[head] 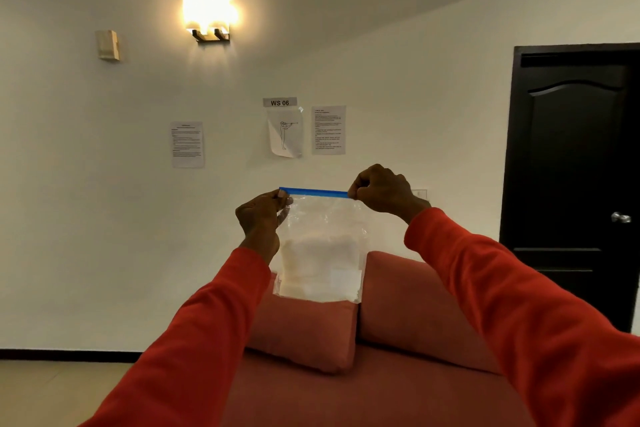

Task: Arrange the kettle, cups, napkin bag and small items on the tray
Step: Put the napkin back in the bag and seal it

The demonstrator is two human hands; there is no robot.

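Note:
A clear plastic napkin bag (320, 253) with a blue zip strip along its top hangs upright in the air before me, white folded napkins resting in its lower half. My left hand (261, 218) pinches the left end of the blue strip. My right hand (381, 189) pinches the right end. Both arms wear red sleeves and are stretched forward. The kettle, cups, tray and small items are out of view.
A red sofa (398, 374) with a red cushion (304, 333) stands below the bag. Behind it is a white wall with taped papers (284, 132) and a lit lamp (209, 15). A dark door (575, 166) is at the right.

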